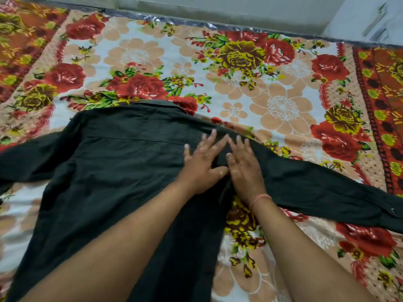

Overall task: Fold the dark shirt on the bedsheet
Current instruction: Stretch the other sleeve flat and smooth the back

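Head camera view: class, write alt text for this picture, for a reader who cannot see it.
A person's left hand and right hand press flat, side by side, on a dark shirt spread over a floral bedsheet. The shirt's collar points away from the person, and a long sleeve stretches out to the right.

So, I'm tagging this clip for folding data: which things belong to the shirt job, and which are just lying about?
In the job: dark shirt; bedsheet under it; left hand and right hand, both flat on the shirt.
Just there: thread band on the right wrist; shiny strip at the bedsheet's far edge; wall.
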